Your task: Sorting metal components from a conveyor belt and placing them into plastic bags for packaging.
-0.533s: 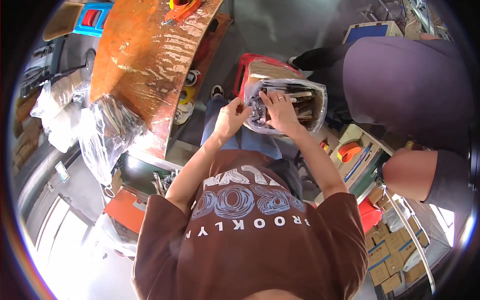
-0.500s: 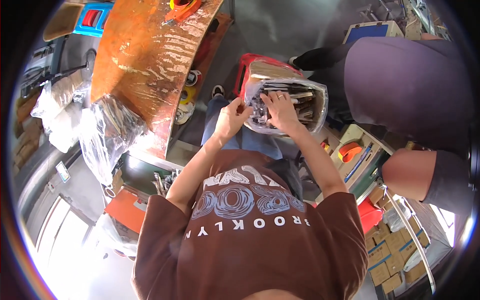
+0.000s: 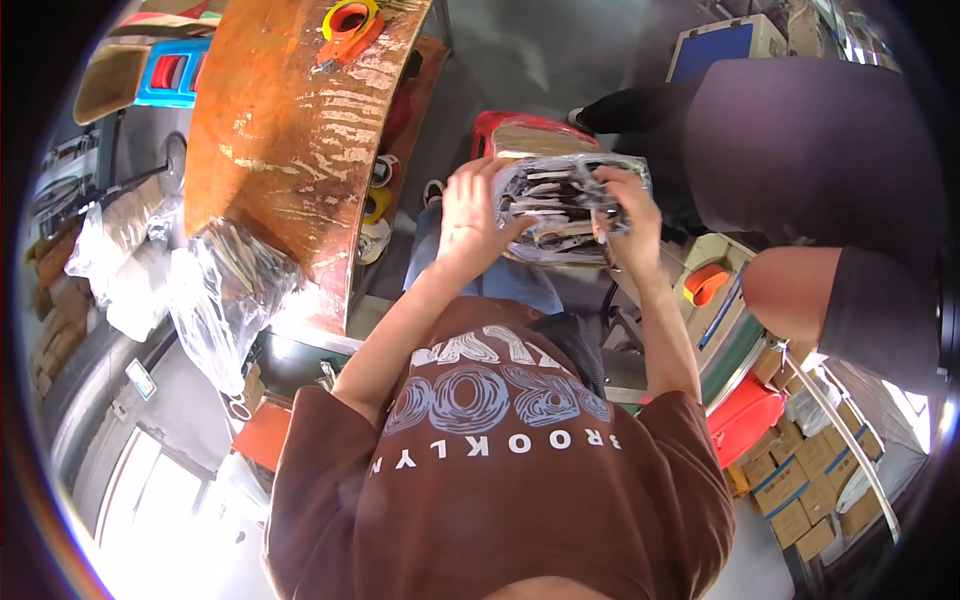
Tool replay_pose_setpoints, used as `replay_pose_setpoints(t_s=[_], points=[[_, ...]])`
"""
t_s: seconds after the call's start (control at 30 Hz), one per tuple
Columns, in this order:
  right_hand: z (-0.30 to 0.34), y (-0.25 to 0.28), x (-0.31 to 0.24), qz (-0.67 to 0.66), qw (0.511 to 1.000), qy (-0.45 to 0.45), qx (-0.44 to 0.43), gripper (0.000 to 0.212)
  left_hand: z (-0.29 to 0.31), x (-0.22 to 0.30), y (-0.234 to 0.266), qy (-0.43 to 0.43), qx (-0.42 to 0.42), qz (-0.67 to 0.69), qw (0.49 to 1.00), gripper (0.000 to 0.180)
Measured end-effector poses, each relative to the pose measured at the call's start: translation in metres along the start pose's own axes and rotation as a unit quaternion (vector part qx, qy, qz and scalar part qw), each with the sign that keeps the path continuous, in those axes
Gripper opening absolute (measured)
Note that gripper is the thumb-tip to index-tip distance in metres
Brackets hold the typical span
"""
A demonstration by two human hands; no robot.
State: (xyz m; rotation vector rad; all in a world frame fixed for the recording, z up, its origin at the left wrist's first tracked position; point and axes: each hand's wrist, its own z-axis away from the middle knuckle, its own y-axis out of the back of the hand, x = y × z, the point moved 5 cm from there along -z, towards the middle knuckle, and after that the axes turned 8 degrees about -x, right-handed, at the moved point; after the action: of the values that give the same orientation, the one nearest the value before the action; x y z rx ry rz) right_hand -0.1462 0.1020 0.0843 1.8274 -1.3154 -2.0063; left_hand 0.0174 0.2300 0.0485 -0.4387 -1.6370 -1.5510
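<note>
In front of my lap stands a box lined with a clear plastic bag [image 3: 560, 254]. Inside lie several thin, flat pieces [image 3: 548, 208], pale and dark, stacked lengthwise; their kind is too small to make out. My left hand [image 3: 470, 215] lies against the bag's left edge, fingers stretched out and its thumb reaching over the contents. At the right side my right hand [image 3: 632, 215] is closed on gathered, crinkled plastic of the bag. Its palm and part of the right rim are hidden.
A red stool [image 3: 487, 130] is beneath the box. To the left is a worn wooden table [image 3: 290, 130] with an orange tape dispenser [image 3: 350, 38] and a filled clear bag [image 3: 225, 290]. Another person's leg [image 3: 800, 160] is close on the right. Stacked cartons [image 3: 790, 490] stand lower right.
My left hand has opened out along the bag's left edge. My right hand has moved from the contents to the right side and closed on plastic. The bag's mouth is drawn narrower.
</note>
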Motion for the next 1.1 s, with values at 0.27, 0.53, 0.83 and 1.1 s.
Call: replay_pose_setpoints(t_s=[0.27, 0.53, 0.83, 1.1], points=[[0.016, 0.030, -0.007, -0.379, 0.790, -0.302, 0.376, 0.019, -0.028, 0.066, -0.023, -0.090, -0.182, 0.125, 0.971, 0.089], [0.131, -0.123, 0.212, -0.591, 0.425, -0.557, 0.399, 0.022, -0.049, 0.005, -0.021, 0.073, -0.085, -0.072, 0.991, 0.059], [0.124, -0.075, 0.133, -0.488, 0.648, -0.503, 0.299, 0.045, -0.018, -0.086, -0.069, 0.205, -0.238, 0.110, 0.943, 0.032], [0.102, -0.068, 0.028, 0.279, 0.921, -0.270, -0.039, 0.023, -0.021, -0.081, -0.059, 0.264, -0.118, 0.369, 0.883, 0.028]])
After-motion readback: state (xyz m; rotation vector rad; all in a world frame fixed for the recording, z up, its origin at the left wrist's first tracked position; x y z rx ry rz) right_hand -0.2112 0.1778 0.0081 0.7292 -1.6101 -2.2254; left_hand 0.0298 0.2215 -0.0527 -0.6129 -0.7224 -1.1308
